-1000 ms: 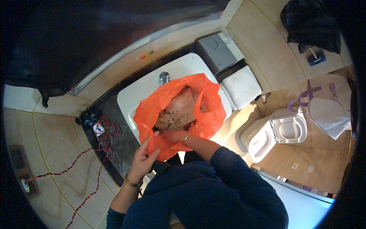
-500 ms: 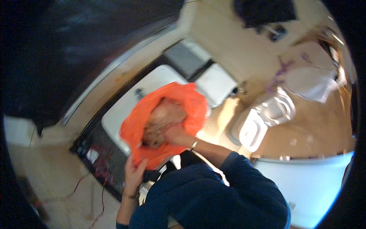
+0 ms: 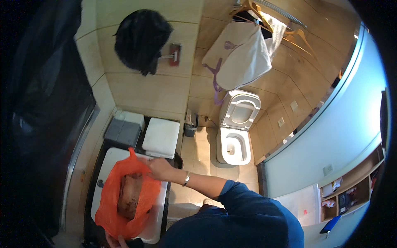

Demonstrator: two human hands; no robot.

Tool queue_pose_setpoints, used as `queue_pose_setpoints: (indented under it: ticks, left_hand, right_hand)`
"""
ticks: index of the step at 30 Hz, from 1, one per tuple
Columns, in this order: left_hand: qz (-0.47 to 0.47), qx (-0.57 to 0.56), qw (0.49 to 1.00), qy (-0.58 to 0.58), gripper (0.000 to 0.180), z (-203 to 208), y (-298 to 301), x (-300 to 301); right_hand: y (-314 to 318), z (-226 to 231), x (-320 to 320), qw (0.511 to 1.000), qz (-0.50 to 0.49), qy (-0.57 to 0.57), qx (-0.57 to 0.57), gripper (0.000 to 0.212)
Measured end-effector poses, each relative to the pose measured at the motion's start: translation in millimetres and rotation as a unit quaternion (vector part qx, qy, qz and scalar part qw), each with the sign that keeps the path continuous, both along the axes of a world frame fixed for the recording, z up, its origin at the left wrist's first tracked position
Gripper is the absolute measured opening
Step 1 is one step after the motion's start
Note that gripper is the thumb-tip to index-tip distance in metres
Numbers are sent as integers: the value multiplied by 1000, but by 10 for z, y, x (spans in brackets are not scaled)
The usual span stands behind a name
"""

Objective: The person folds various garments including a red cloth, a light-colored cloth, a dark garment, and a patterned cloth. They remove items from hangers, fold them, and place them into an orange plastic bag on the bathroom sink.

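An orange plastic bag [image 3: 108, 194] stands open-mouthed over the white sink [image 3: 159, 217]. In it lies a pale brown item with dark marks [image 3: 130, 194]; its kind I cannot make out. My right hand [image 3: 160, 168] grips the bag's rim on the far right side, a silvery bracelet on the wrist. At the near end, low in the picture, my left hand [image 3: 116, 241] holds the bag's edge; only its fingertips show. Part of the tap [image 3: 100, 183] shows beside the bag on the left.
Beyond the sink sit a grey box [image 3: 123, 132] and a folded white towel [image 3: 161, 137]. A toilet with its lid up [image 3: 235, 145] stands to the right. White cloth [image 3: 248, 58] and wooden hangers [image 3: 298, 37] hang on a rail. Far right are open shelves [image 3: 349, 192].
My view has swung to the right, so the sink now sits lower left. My right hand has come out of the bag and onto its rim. The left hand stays at the near edge.
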State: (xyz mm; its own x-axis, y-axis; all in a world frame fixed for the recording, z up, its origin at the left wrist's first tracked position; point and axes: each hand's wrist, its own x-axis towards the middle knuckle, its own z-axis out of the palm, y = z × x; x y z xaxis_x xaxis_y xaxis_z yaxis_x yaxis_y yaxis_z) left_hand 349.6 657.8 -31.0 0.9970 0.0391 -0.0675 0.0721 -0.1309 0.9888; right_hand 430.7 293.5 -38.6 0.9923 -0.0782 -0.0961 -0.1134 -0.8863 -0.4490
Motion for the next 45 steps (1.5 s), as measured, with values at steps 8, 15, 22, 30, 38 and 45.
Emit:
queue_pose_setpoints:
  ticks: [8,15,22,30,38,45]
  left_hand:
    - [34,121,974,-190,51,619,-1109,-404]
    - [-185,18,976,-115,39,869,-2936,-731]
    - [-369,-31,922,-110,31,891,-4422,-863]
    - [-451,-78,880,-125,27,734,-5716,-495]
    - [-501,-124,857,-1,22,549,-6983,159]
    - [-569,-136,809,-60,22,656,-7734,390]
  right_hand:
    - [-1020,284,-785,903,-35,-349,248,28]
    - [-2564,884,-2007,882,-135,-390,227,20]
    - [-4274,1701,-2760,808,-238,-523,127,17]
    - [-6332,2801,-2370,736,-271,-620,12,17]
    - [-7662,3517,-1767,762,-350,-533,107,24]
    - [-7585,3595,-1400,807,-270,-520,72,31]
